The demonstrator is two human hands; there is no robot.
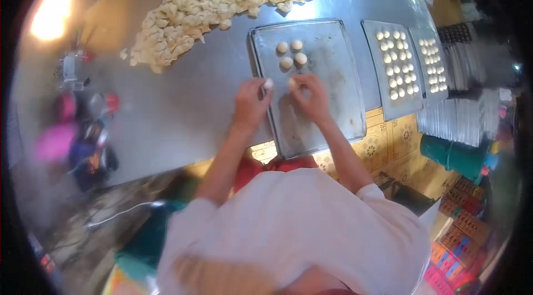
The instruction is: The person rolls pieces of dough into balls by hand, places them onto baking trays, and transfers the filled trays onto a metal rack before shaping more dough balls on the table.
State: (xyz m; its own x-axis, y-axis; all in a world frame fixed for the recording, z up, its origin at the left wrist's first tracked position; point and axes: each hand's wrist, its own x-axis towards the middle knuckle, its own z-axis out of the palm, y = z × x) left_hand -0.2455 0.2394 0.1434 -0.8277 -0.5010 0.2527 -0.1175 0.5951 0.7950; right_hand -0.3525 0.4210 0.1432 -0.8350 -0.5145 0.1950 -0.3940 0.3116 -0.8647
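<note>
My left hand point(254, 101) is closed at the left rim of a metal baking tray point(333, 92), with a pale dough ball point(268, 83) pinched at the fingertips. Over the tray, my right hand point(311, 95) pinches another dough ball point(292, 82), partly hidden by the fingers. Just beyond both hands, several round dough balls point(286, 62) sit in two rows toward the tray's far left part. A long heap of cut dough pieces point(214, 6) lies across the far side of the metal table point(183, 95).
Two trays point(397, 103) point(436, 97) filled with rows of dough balls lie to the right. Beyond them is a stack of metal trays point(452, 120) above a green rolled thing point(452, 155). Blurred pink and dark items point(58, 140) stand at the left edge. Coloured crates point(463, 225) are at lower right.
</note>
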